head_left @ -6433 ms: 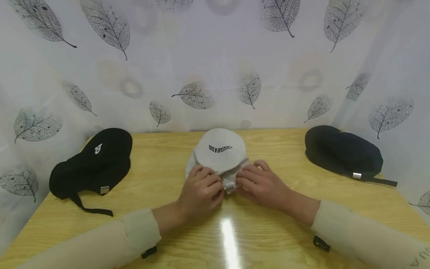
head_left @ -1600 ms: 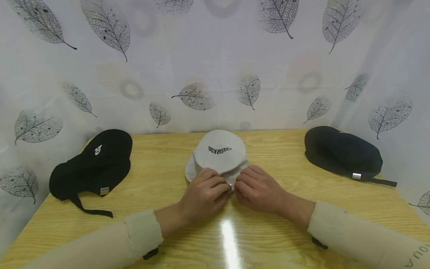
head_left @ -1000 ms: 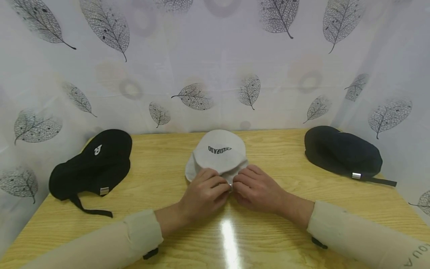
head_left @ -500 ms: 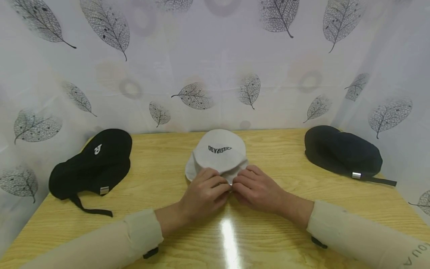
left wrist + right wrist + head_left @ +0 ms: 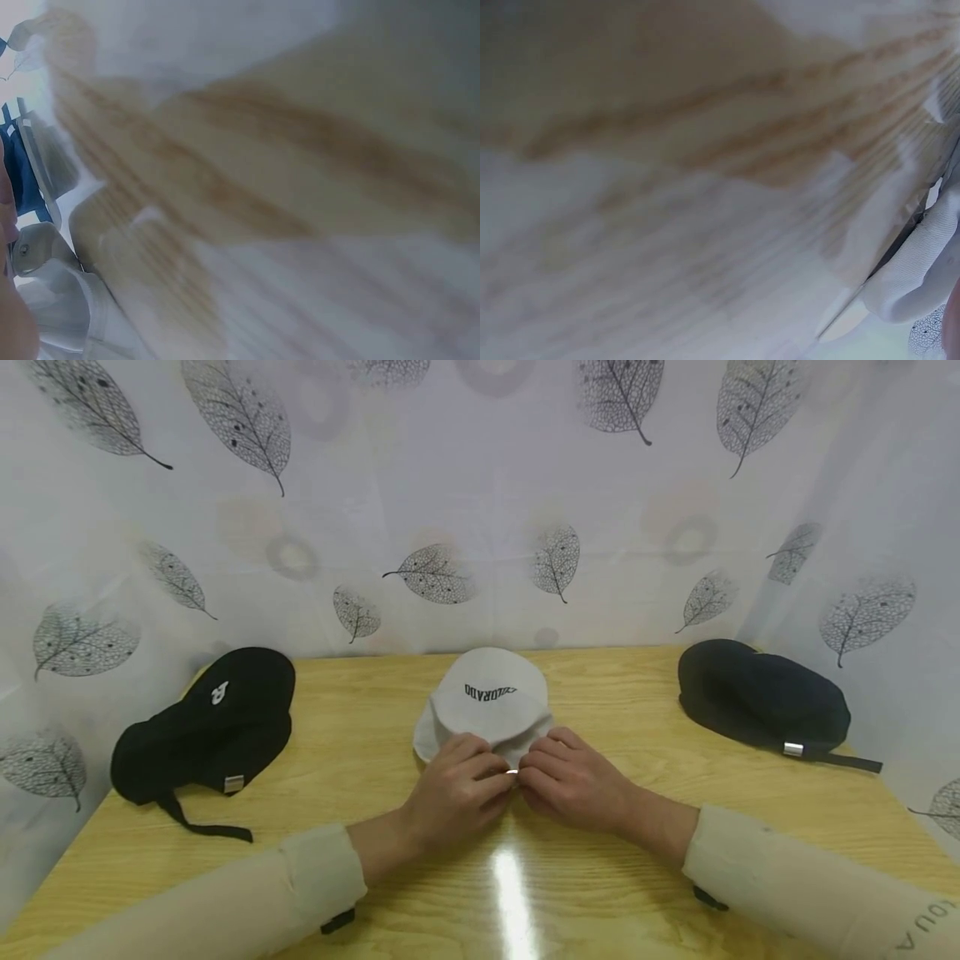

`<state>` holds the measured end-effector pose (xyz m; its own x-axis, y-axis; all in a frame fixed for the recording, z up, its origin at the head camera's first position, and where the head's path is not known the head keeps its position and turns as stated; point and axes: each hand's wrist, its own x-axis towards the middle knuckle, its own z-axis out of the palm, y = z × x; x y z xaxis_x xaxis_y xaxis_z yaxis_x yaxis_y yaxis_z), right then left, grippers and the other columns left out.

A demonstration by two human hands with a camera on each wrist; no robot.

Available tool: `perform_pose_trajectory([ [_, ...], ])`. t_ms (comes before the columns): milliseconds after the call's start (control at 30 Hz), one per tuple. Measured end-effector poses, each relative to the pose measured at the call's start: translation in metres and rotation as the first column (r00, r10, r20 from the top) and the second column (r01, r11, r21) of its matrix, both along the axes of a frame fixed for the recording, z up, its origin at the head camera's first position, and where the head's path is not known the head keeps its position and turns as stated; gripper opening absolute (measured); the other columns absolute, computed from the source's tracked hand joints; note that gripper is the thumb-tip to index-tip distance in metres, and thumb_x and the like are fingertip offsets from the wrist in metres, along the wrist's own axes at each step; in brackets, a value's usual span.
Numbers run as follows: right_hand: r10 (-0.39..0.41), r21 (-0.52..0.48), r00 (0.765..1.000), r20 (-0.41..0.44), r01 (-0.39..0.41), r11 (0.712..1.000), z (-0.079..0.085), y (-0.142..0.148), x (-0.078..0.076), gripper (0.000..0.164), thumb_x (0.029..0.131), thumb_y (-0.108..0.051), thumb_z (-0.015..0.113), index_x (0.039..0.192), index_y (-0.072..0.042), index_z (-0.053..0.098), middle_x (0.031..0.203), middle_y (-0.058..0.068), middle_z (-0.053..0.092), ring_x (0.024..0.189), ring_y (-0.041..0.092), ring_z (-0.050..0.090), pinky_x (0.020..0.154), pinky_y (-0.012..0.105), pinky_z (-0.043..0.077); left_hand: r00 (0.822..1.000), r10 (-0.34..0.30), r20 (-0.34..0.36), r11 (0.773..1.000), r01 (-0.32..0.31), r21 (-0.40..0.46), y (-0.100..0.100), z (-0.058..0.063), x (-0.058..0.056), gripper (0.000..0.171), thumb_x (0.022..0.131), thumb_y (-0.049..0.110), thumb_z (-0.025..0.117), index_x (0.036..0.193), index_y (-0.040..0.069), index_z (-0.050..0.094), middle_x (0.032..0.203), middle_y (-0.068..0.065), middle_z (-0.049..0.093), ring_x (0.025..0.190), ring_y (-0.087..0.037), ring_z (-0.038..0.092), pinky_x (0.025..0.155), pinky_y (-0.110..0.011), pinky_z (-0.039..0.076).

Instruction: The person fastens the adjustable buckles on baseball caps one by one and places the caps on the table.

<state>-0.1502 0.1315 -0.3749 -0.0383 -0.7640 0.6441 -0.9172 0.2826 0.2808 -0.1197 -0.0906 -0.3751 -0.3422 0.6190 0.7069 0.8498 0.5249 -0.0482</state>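
Observation:
A white cap with dark "COLORADO" lettering, upside down from here, lies at the middle of the table. My left hand grips its near edge beside the metal buckle, fingers curled. Just right of that buckle, my right hand pinches the strap end of the same edge. Only a thin bright sliver of the buckle shows between the hands; thumbs and most of the strap are hidden. In the left wrist view the white cap shows at lower left, and in the right wrist view the cap sits at the right edge.
A black cap with a white emblem and a loose strap lies at the left. At the right lies a dark navy cap, its strap trailing right. A leaf-patterned curtain borders the wooden table behind and at the sides.
Since the earliest frame, my hands have come closer together at the cap's near edge, and the buckle has turned from face-on to a thin sliver. Over the last second they barely move.

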Motion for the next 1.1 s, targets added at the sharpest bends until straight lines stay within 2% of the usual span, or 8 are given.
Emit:
perform_pose_trajectory([
  [500, -0.014, 0.037, 1.000, -0.010, 0.014, 0.999, -0.0009, 0.0010, -0.0007, 0.016, 0.096, -0.015, 0.054, 0.091, -0.007, 0.067, 0.088, 0.000, 0.066, 0.083, 0.018, 0.060, 0.080, 0.037, 0.046, 0.999, 0.012, -0.036, 1.000, -0.013, -0.018, 0.0006, -0.0012, -0.0009, 0.011, 0.078, 0.019, 0.082, 0.088, 0.015, 0.080, 0.087, 0.002, 0.073, 0.088, -0.017, 0.060, 0.086, -0.031, 0.048],
  [833, -0.072, 0.076, 0.997, 0.001, 0.072, 0.994, -0.0008, 0.0033, -0.0005, 0.019, 0.095, -0.017, 0.049, 0.089, -0.010, 0.065, 0.086, -0.001, 0.065, 0.082, 0.018, 0.059, 0.082, 0.036, 0.045, 0.999, 0.007, -0.031, 1.000, -0.008, -0.013, 0.0006, -0.0013, -0.0020, 0.012, 0.078, 0.017, 0.082, 0.090, 0.015, 0.080, 0.086, 0.002, 0.073, 0.087, -0.017, 0.061, 0.085, -0.031, 0.048],
  [900, -0.080, 0.083, 0.997, 0.010, 0.079, 0.993, -0.0008, 0.0039, -0.0006, 0.015, 0.093, -0.017, 0.052, 0.089, -0.010, 0.065, 0.087, -0.001, 0.065, 0.083, 0.018, 0.059, 0.082, 0.036, 0.045, 1.000, 0.009, -0.029, 1.000, -0.009, -0.012, 0.0005, -0.0012, -0.0022, 0.012, 0.078, 0.017, 0.082, 0.090, 0.015, 0.080, 0.086, 0.002, 0.073, 0.087, -0.016, 0.061, 0.085, -0.031, 0.048],
  [1000, -0.076, 0.088, 0.996, 0.037, 0.073, 0.993, -0.0008, 0.0044, -0.0008, 0.009, 0.087, -0.018, 0.065, 0.091, -0.010, 0.066, 0.090, -0.001, 0.067, 0.088, 0.019, 0.061, 0.085, 0.036, 0.046, 0.999, 0.013, -0.030, 1.000, -0.014, -0.013, 0.0002, -0.0012, -0.0023, 0.013, 0.078, 0.017, 0.082, 0.090, 0.015, 0.080, 0.087, 0.002, 0.073, 0.088, -0.016, 0.061, 0.086, -0.032, 0.048],
  [1100, -0.060, 0.080, 0.997, 0.050, 0.056, 0.995, -0.0012, 0.0038, -0.0008, 0.019, 0.079, -0.018, 0.077, 0.093, -0.010, 0.067, 0.093, 0.000, 0.068, 0.090, 0.018, 0.062, 0.086, 0.037, 0.047, 0.999, 0.018, -0.034, 1.000, -0.018, -0.013, 0.0000, -0.0013, -0.0023, 0.014, 0.077, 0.018, 0.084, 0.090, 0.016, 0.080, 0.087, 0.003, 0.073, 0.088, -0.016, 0.061, 0.086, -0.032, 0.048],
])
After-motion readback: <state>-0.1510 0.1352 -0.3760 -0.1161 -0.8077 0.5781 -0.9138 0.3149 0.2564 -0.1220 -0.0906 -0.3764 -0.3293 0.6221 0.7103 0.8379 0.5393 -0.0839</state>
